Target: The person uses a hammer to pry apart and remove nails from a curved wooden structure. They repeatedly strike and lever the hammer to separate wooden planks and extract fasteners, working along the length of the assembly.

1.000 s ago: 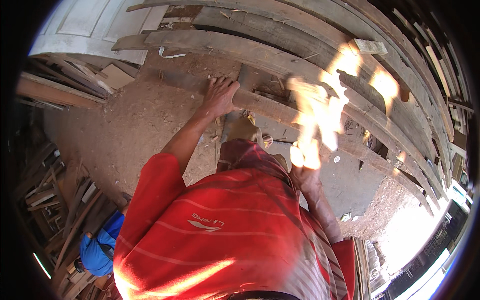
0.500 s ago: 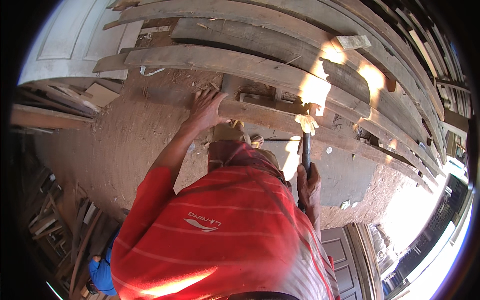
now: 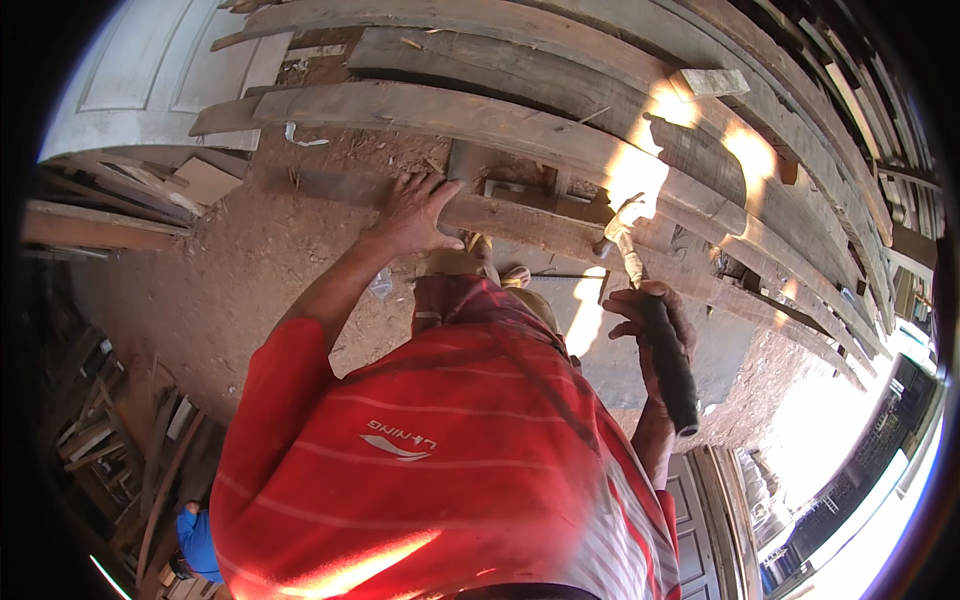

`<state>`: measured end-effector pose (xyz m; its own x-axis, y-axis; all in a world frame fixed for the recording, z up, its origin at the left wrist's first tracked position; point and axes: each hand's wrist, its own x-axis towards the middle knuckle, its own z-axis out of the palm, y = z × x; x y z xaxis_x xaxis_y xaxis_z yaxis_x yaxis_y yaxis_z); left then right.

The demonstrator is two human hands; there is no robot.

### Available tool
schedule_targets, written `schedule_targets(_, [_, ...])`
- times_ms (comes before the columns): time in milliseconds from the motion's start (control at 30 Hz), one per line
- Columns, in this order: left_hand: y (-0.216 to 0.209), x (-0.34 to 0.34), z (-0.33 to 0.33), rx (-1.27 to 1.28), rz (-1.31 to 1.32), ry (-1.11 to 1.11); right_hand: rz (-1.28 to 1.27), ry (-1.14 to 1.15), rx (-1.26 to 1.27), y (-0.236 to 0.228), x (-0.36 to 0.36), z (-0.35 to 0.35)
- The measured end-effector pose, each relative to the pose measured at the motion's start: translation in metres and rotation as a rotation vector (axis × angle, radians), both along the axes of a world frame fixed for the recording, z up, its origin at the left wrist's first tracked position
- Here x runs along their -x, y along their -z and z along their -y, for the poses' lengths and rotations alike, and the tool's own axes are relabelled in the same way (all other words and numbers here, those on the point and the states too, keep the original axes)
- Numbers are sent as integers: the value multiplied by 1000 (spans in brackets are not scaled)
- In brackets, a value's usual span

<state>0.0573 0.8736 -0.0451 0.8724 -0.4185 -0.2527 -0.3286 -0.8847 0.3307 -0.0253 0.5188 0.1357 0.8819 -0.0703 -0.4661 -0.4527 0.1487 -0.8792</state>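
Observation:
A long, narrow wooden plank (image 3: 530,222) runs across in front of me, blurred at its left end. My left hand (image 3: 415,212) is closed over it, fingers across the far edge and thumb on the near side. In my right hand (image 3: 662,305) is a hammer (image 3: 670,375) with a black grip. Its metal head (image 3: 622,218) is tilted up and left, over the plank in a patch of sunlight. The fingers of that hand sit loosely around the handle, the fingertips showing on its left.
Several long boards (image 3: 430,110) lie side by side beyond the plank, with a short wood block (image 3: 712,83) on them. A white panelled door (image 3: 150,60) stands at far left. Scrap wood (image 3: 110,430) is piled at lower left, near a person in a blue sleeve (image 3: 200,545).
The hammer has tipped: its head has moved slightly up and its grip end has swung out to the right. My right hand has risen and loosened. My left hand remains on the plank.

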Motion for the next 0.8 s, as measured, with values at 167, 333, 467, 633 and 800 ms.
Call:
schedule_targets(167, [13,-15,-14,164,43,-176,369,-458,545,-5,-14,8])
schedule_targets(333, [23,-15,6,115,189,-324,792,-286,493,-17,-52,-12])
schedule_targets(467, [14,-14,16,118,160,-417,784,-107,18,-5,-81,-43])
schedule_targets(633, [24,-16,19,14,221,-442,480,-247,263,-23,-101,-101])
schedule_targets(800, [29,-16,30,26,362,-515,564,-481,421,-7,-135,-159])
